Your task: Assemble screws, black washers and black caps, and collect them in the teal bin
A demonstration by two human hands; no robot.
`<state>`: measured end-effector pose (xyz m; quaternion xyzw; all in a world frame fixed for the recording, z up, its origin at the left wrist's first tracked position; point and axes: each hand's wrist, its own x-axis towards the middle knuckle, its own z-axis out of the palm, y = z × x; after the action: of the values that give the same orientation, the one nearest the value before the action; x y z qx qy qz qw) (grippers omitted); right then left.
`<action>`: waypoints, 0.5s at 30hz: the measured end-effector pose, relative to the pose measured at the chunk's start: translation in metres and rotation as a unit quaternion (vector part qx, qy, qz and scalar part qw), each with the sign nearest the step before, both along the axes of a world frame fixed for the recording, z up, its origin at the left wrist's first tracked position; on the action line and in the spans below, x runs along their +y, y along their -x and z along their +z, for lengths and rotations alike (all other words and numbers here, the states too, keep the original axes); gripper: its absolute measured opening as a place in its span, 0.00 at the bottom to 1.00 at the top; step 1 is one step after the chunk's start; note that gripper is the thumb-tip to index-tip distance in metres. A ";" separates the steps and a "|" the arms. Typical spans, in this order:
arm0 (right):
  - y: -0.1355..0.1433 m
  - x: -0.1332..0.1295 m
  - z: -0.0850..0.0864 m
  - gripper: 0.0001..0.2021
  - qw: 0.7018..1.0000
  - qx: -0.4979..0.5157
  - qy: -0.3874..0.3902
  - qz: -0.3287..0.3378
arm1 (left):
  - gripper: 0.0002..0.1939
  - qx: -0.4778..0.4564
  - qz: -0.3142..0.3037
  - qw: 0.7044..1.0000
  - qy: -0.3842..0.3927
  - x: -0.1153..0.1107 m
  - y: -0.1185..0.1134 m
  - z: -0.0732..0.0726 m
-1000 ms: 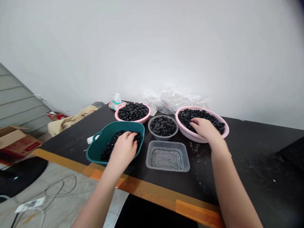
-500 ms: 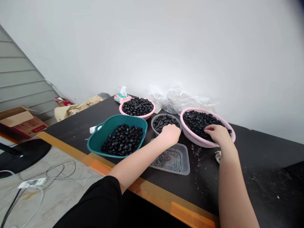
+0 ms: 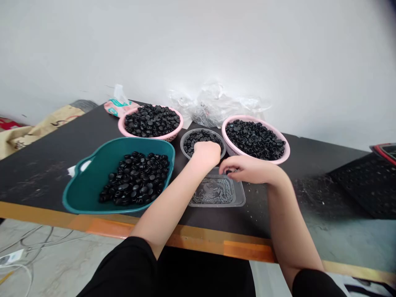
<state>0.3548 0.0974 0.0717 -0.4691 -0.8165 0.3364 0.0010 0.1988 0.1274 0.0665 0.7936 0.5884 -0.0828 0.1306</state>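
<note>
My left hand (image 3: 208,152) is over the round clear bowl (image 3: 183,149) of small black discs, its fingers curled down and closed. Whatever they pinch is hidden behind the knuckles. Between the thumb and fingers of my right hand (image 3: 249,169) is a small black plastic piece (image 3: 228,172). That hand hovers above the right end of a clear rectangular tray (image 3: 239,198), where many small metal screws (image 3: 218,192) lie loose. Just behind the right hand stands a pink basket (image 3: 286,150) heaped with black ring-shaped parts (image 3: 253,138).
A teal basin (image 3: 89,181) with black round caps (image 3: 139,179) sits at left. Behind it are another pink basket (image 3: 173,134) of black parts and a tissue pack (image 3: 119,105). Crumpled clear plastic bags (image 3: 213,103) lie by the wall. Orange tape (image 3: 105,227) lines the table's front edge.
My right hand has left the right pink basket and moved left, over the screw tray, with a black piece. My left hand stays at the clear bowl. The view has turned rightward and down.
</note>
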 end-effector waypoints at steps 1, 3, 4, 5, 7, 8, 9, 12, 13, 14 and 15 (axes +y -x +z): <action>0.011 -0.001 -0.006 0.12 0.999 -0.028 0.022 0.029 | 0.19 0.008 -0.003 1.000 0.003 0.001 0.000 0.000; 0.031 -0.002 -0.025 0.08 0.993 -0.090 0.046 0.053 | 0.19 0.020 -0.012 1.000 0.006 0.001 0.000 0.000; 0.039 -0.003 -0.035 0.05 0.990 -0.121 0.051 0.054 | 0.19 0.024 -0.016 1.000 0.005 0.001 0.000 0.000; 0.046 -0.004 -0.046 0.04 0.986 -0.148 0.052 0.050 | 0.19 0.027 -0.020 0.999 0.004 0.001 -0.001 0.000; 0.057 -0.006 -0.063 0.10 0.981 -0.183 0.045 0.040 | 0.19 0.031 -0.025 0.999 0.001 0.000 -0.001 -0.001; 0.060 -0.008 -0.069 0.13 0.980 -0.190 0.039 0.035 | 0.19 0.032 -0.025 0.999 -0.001 0.000 -0.001 -0.002; 0.062 -0.010 -0.073 0.14 0.981 -0.191 0.032 0.031 | 0.19 0.033 -0.025 0.999 -0.005 0.000 -0.001 -0.002; 0.063 -0.015 -0.076 0.16 0.984 -0.179 0.013 0.022 | 0.19 0.033 -0.025 0.999 -0.025 -0.001 0.000 -0.003; 0.063 -0.016 -0.075 0.16 0.985 -0.173 0.007 0.017 | 0.19 0.032 -0.027 0.999 -0.032 -0.002 0.000 -0.003; 0.063 -0.017 -0.074 0.16 0.986 -0.166 0.001 0.010 | 0.19 0.031 -0.030 0.998 -0.040 -0.002 0.001 -0.003; 0.064 -0.018 -0.073 0.16 0.987 -0.158 -0.006 0.002 | 0.19 0.031 -0.034 0.998 -0.046 -0.003 0.001 -0.002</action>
<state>0.2908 0.0799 -0.0010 -0.5143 -0.8095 0.2537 -0.1260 0.1975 0.1248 0.0643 0.8153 0.5682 -0.0842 0.0729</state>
